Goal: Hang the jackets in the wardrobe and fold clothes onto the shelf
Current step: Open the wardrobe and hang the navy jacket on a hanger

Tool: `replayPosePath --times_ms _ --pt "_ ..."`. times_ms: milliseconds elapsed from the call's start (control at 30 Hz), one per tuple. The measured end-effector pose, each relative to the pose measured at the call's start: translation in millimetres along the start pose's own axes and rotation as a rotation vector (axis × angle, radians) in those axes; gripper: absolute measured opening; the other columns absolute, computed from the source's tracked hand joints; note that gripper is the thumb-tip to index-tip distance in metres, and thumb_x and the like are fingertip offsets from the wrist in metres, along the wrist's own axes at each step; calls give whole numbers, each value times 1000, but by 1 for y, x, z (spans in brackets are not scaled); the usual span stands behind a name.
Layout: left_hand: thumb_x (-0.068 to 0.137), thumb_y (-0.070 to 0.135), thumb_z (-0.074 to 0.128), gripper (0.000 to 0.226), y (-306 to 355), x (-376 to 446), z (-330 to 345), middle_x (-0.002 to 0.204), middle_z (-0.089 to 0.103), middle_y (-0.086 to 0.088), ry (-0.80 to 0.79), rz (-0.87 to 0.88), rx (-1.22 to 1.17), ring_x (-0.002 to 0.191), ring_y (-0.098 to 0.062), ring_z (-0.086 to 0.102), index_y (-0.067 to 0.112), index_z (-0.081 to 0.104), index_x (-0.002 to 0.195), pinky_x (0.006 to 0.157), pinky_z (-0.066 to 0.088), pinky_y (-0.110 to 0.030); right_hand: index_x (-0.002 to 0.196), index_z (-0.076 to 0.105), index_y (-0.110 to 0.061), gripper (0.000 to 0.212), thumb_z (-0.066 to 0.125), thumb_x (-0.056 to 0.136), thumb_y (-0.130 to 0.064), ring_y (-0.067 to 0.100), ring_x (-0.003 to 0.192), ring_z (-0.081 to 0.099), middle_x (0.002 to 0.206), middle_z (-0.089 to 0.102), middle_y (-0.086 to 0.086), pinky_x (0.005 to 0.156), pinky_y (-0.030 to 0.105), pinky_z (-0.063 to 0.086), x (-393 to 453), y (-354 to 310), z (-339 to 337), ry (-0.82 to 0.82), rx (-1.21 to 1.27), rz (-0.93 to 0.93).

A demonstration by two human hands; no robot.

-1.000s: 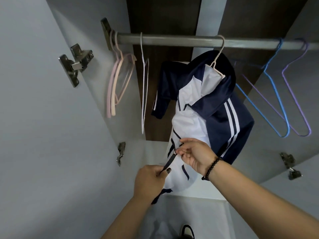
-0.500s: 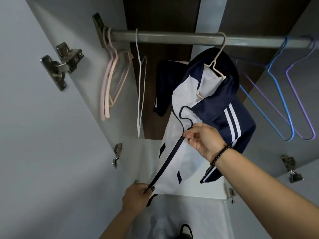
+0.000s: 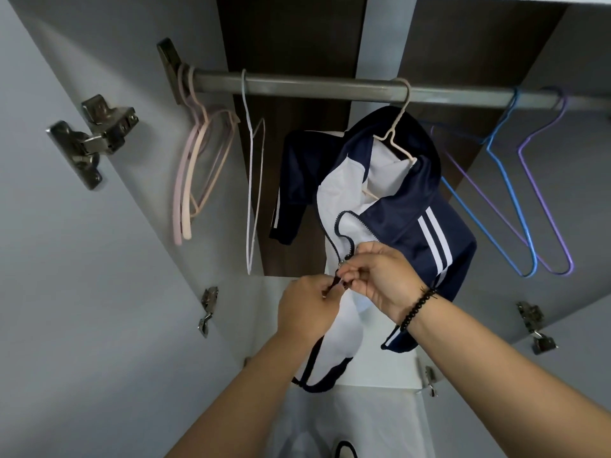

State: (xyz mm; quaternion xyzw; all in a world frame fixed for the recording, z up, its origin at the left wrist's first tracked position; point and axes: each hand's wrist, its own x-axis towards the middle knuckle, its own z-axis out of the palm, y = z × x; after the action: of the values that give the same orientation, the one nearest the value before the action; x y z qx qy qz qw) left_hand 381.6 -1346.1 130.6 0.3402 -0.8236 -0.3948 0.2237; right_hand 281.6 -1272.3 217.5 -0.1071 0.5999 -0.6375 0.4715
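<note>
A navy and white track jacket (image 3: pixel 401 223) hangs on a pale hanger (image 3: pixel 395 127) from the metal wardrobe rail (image 3: pixel 330 85). Its front zip is closed up to about mid-chest. My right hand (image 3: pixel 380 276) pinches the jacket front at the zip (image 3: pixel 344 262). Beside it, my left hand (image 3: pixel 307 305) pinches the same zip just below. Both hands meet in front of the jacket's white panel. The jacket's lower hem (image 3: pixel 317 381) droops below my left wrist.
Empty hangers hang on the rail: pink ones (image 3: pixel 195 173) at the far left, a white one (image 3: pixel 253 180), then blue (image 3: pixel 496 193) and purple (image 3: pixel 545 200) ones on the right. Door hinges (image 3: pixel 89 137) stick out on the open left door. A white shelf (image 3: pixel 380 368) lies below.
My left hand has risen from the jacket's hem to meet my right hand at the zip. My right hand dropped slightly, and the zip band has gone slack.
</note>
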Motion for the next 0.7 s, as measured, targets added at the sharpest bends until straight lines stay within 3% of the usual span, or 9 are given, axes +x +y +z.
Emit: replayPosePath --times_ms 200,300,500,700 --pt "90 45 62 61 -31 -5 18 38 29 3 -80 -155 114 40 -13 27 19 30 46 47 25 -24 76 44 -13 28 46 87 13 11 41 51 53 61 12 42 17 43 15 -15 -7 45 83 -5" --pt "92 45 59 61 -34 -5 19 40 28 3 -114 -185 226 41 -13 28 19 29 46 46 25 -24 77 45 -13 28 46 88 12 11 42 51 54 61 11 43 16 44 23 -25 -10 35 111 -14" --pt "91 42 64 62 -37 1 26 37 29 4 -105 -267 218 39 -10 29 22 31 42 45 26 -23 83 48 -12 24 46 88 12 11 46 51 56 62 10 44 17 45 37 -58 -32 40 181 -79" --pt "92 42 60 60 -17 15 43 43 32 6 -209 -272 288 42 -9 32 20 31 45 46 27 -22 77 52 -11 27 43 90 12 10 44 53 56 58 9 42 16 43 42 -71 -46 -4 207 -62"
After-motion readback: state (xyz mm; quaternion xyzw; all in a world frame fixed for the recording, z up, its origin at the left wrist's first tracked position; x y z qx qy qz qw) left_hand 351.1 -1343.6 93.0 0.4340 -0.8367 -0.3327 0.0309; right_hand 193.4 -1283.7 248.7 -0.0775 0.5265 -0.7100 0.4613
